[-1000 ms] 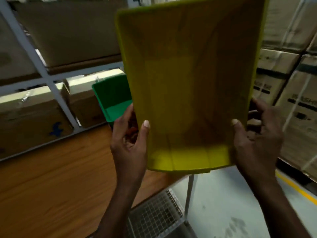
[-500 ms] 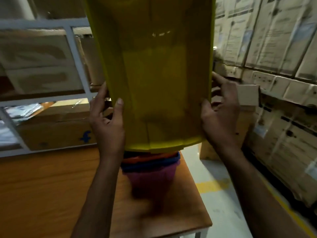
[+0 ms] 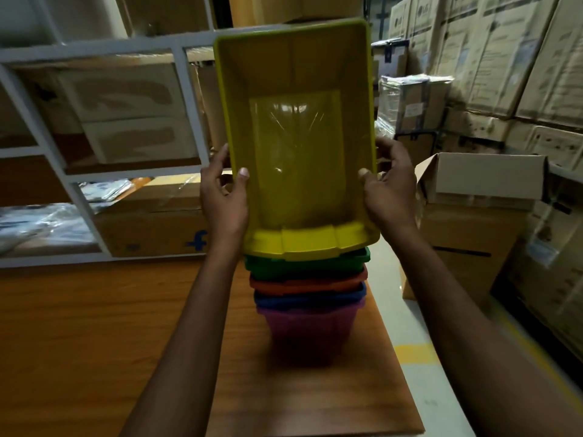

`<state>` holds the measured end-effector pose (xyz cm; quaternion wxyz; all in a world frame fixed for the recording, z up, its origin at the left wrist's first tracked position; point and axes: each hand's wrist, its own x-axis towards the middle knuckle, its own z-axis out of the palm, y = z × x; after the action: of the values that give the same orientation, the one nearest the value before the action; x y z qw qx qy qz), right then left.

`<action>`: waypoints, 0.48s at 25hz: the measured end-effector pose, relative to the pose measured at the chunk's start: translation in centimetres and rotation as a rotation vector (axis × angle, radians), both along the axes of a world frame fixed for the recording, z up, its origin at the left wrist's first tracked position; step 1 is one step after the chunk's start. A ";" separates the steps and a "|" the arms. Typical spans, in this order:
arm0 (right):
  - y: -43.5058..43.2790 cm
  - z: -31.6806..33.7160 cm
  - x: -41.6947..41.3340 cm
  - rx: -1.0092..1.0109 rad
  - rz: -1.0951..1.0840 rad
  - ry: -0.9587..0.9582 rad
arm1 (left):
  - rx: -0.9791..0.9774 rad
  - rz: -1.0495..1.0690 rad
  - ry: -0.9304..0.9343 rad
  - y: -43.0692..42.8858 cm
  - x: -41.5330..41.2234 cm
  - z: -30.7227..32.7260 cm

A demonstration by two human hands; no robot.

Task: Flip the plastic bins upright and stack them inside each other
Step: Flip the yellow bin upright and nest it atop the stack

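A yellow plastic bin (image 3: 296, 146) is held with its open side facing me, directly above a stack of nested upright bins. My left hand (image 3: 224, 200) grips its left rim, thumb inside. My right hand (image 3: 388, 187) grips its right rim, thumb inside too. The stack has a green bin (image 3: 307, 263) on top, then an orange bin (image 3: 309, 283), a blue bin (image 3: 310, 299) and a purple bin (image 3: 310, 332) at the bottom. The yellow bin's near rim sits just over the green rim; contact between them cannot be told.
The stack stands on a wooden table (image 3: 94, 326) near its right edge. A white metal rack (image 3: 189, 102) with cardboard boxes lies behind. An open cardboard box (image 3: 479, 181) and stacked cartons (image 3: 504, 58) crowd the right, beyond a strip of floor (image 3: 419, 357).
The yellow bin has come down and tilted so its inside faces me, now lined up over the stack. A green bin now shows at the top of the stack.
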<state>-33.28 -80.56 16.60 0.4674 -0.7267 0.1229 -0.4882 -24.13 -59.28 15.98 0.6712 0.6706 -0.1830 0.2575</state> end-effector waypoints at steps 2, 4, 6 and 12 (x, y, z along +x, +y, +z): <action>0.3 0.1 0.5 0.100 0.047 -0.049 | 0.010 -0.021 -0.014 0.2 0.2 0.1; 0.5 0.3 1.2 0.225 0.079 -0.100 | 0.025 -0.019 -0.043 0.4 0.3 0.5; 0.8 0.4 1.8 0.336 0.092 -0.140 | 0.007 0.034 -0.022 0.3 -0.2 0.3; 2.3 0.4 2.0 0.585 0.108 -0.288 | -0.316 -0.135 0.302 -2.2 -2.7 -2.1</action>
<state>-31.26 -78.26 17.02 0.6941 -0.4906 0.1517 -0.5045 -26.84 -61.50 13.83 0.8034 0.5742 -0.0823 0.1345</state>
